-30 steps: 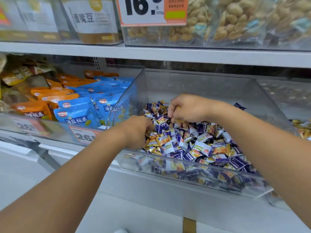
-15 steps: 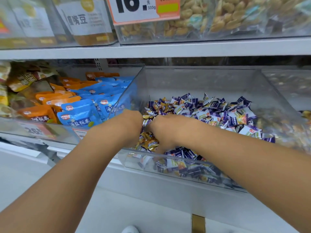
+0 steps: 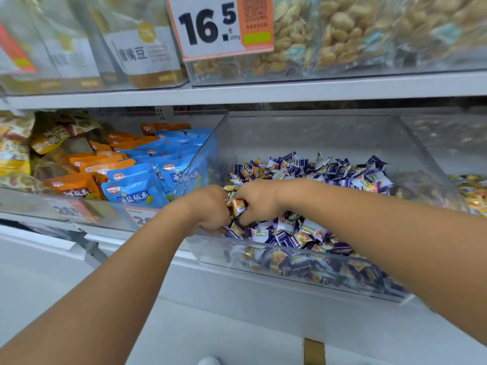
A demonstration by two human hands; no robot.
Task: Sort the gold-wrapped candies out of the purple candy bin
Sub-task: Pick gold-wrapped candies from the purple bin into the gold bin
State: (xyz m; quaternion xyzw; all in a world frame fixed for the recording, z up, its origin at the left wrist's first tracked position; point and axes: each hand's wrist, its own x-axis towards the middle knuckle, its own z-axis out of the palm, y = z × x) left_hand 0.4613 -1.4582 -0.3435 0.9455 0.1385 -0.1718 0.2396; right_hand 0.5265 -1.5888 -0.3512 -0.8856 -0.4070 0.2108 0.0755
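Observation:
A clear plastic bin on the shelf holds a heap of purple-and-white wrapped candies with a few gold ones mixed in. Both hands are inside its front left corner, close together. My right hand pinches a gold-wrapped candy between thumb and fingers. My left hand is curled right beside it, knuckles up, and touches the same candy; what else its fingers hold is hidden.
A neighbouring bin at the right edge holds gold-wrapped candies. On the left, a bin holds blue and orange snack bags. A shelf with bagged nuts and a 16.5 price tag hangs above.
My right hand came from the back of the heap to the front left corner beside my left hand. It now shows a gold candy between the two hands.

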